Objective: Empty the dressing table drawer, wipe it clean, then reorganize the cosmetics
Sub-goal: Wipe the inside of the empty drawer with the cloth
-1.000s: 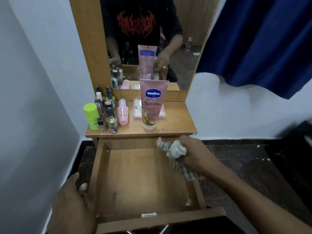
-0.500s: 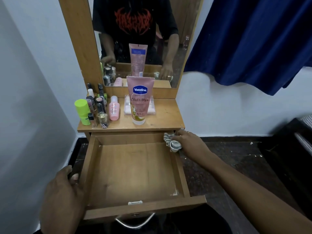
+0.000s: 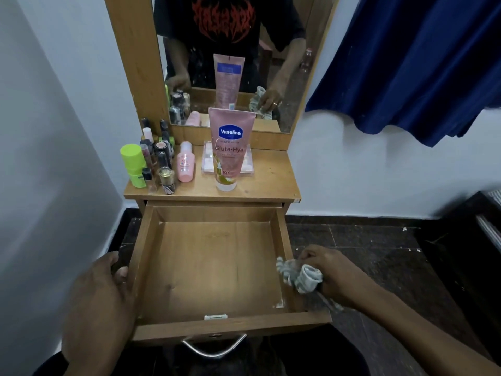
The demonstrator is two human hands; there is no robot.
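The wooden drawer (image 3: pixel 217 267) is pulled out and holds nothing inside. My left hand (image 3: pixel 100 294) grips its left side wall, thumb over the rim. My right hand (image 3: pixel 330 272) grips a crumpled grey-white cloth (image 3: pixel 301 275) on the drawer's right side wall, near the front. On the table top (image 3: pixel 271 183) stand a pink Vaseline tube (image 3: pixel 230 147), a small pink bottle (image 3: pixel 185 165), a lime-green container (image 3: pixel 132 164) and several small dark cosmetics (image 3: pixel 160 158). A clear flat case (image 3: pixel 249 164) lies behind the tube.
A mirror (image 3: pixel 230 50) rises behind the table top. The white wall (image 3: pixel 48 158) is close on the left. A blue curtain (image 3: pixel 420 63) hangs at the upper right. Dark floor tiles (image 3: pixel 379 253) lie to the right, with dark furniture (image 3: pixel 477 240) at the far right.
My right hand with the cloth has moved from the drawer's back right corner forward along the right side wall. My left hand stays on the left wall.
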